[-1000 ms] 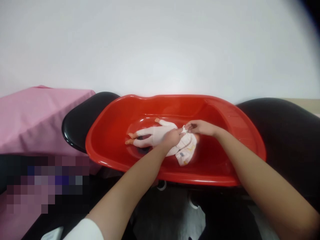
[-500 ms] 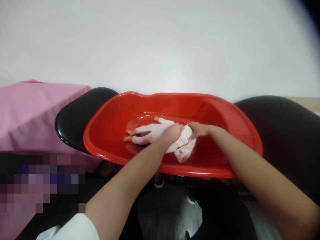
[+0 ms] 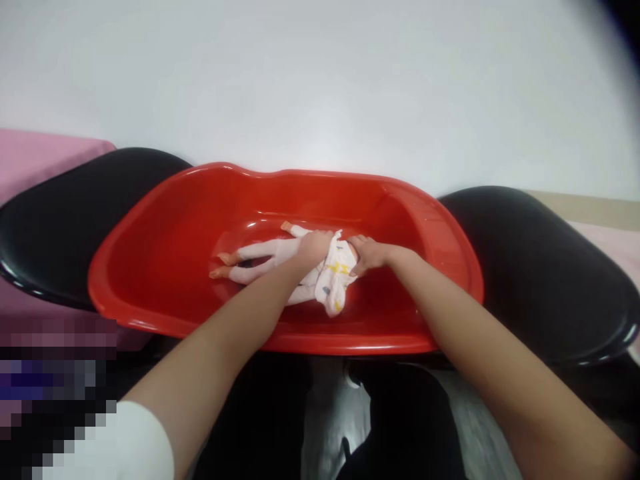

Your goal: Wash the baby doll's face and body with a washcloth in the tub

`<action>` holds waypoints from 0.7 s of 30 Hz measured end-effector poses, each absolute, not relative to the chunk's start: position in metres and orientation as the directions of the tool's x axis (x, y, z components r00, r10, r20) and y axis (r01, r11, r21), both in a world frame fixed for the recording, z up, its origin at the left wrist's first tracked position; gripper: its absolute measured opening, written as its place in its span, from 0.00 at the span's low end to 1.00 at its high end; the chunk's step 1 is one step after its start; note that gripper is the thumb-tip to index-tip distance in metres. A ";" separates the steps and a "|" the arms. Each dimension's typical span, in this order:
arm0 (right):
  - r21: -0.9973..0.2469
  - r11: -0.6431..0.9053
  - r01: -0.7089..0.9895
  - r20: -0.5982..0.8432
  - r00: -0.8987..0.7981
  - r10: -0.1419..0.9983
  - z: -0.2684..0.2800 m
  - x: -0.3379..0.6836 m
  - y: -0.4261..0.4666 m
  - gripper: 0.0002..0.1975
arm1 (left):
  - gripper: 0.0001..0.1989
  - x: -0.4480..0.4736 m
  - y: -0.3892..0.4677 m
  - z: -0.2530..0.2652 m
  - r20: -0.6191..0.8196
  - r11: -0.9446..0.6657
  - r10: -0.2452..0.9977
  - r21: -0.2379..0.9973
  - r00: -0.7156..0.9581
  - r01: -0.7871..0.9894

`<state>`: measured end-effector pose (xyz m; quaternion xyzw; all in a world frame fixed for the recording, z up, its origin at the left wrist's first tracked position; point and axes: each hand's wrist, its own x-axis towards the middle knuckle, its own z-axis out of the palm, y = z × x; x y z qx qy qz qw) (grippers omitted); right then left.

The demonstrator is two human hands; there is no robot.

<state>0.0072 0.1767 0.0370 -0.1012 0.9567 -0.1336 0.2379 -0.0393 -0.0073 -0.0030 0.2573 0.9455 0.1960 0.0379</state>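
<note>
Two bare hands meet over one doll (image 3: 265, 257) that lies in the bottom of one red tub (image 3: 165, 227). The tub is the thing to steer by: it is long and shallow, with a wavy far rim, and it rests across two black rounded seats, one seat (image 3: 65, 213) under its left end and the other (image 3: 540, 260) under its right end. The doll lies lengthwise in the middle of the tub floor, dressed in pale pink, with its two bare feet pointing toward the tub's left end and its upper body toward the right end.

One small white cloth (image 3: 336, 280) with yellow and grey marks is bunched over the doll's upper body, just right of the tub's centre. The left hand (image 3: 313, 247) comes in over the tub's near rim and lies on the doll's trunk, its grip curled down on the doll and touching the edge of the cloth. The right hand (image 3: 370, 255) also crosses the near rim and rests at the right side of the cloth, fingers bent on the fabric; whether they pinch it or only press it I cannot tell.

One pink cover (image 3: 35, 157) shows beyond the tub's left end, behind the left seat. One plain white wall (image 3: 320, 80) rises behind the tub's far rim.
</note>
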 end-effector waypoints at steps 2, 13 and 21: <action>-0.286 0.951 -0.119 -0.441 -0.865 -0.241 0.038 0.008 0.177 0.56 | 0.13 -0.044 -0.011 -0.003 0.065 0.822 0.485 0.307 -0.872 0.480; -0.316 0.948 -0.025 -0.511 -0.838 -0.192 0.048 0.014 0.177 0.52 | 0.18 -0.031 -0.001 0.007 0.271 0.500 0.443 0.717 -0.855 0.486; -0.364 0.925 -0.112 -0.415 -0.869 -0.269 0.036 0.011 0.180 0.34 | 0.27 -0.013 0.012 -0.023 0.229 0.516 0.635 0.584 -0.737 0.627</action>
